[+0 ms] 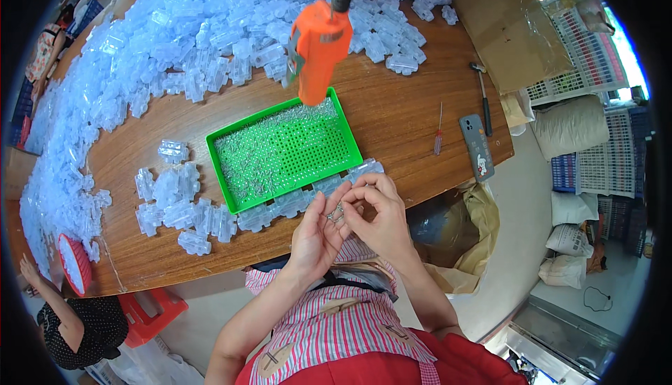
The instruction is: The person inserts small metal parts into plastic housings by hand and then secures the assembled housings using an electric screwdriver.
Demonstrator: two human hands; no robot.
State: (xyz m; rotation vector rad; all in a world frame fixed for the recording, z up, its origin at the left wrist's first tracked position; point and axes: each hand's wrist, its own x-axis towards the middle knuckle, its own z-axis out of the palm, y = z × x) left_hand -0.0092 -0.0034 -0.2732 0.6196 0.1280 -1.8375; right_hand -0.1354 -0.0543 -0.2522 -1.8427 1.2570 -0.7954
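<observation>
Small screws (335, 213) lie in the person's left hand (317, 239), seen from the head view, just beyond the near side of a green tray (221, 175); at this size they could be pins instead. That hand is palm up and loosely cupped, fingers slightly curled under the metal. Over it bends the right hand (383, 222), thumb and forefinger drawn together among the screws; whether one is caught between them I cannot tell. The step in hand looks like sorting or singling out screws from the palm, and it calls for a light fingertip pinch while the cupped palm keeps level.

More loose metal bits (255, 178), thin, silvery and tangled, cover much of the tray, whose floor is a grid of holes in bright, stiff plastic. Clear plastic blocks (285, 205), glossy, with notched outlines, run in a row along the tray's near edge, partly behind the hands. Others sit in a cluster (175, 192) left of the tray, and a great bluish heap (189, 28) spreads across the far side of the brown, wood-grained table (399, 122). An orange power screwdriver (323, 49), smooth-bodied, hangs above the tray's far edge.
</observation>
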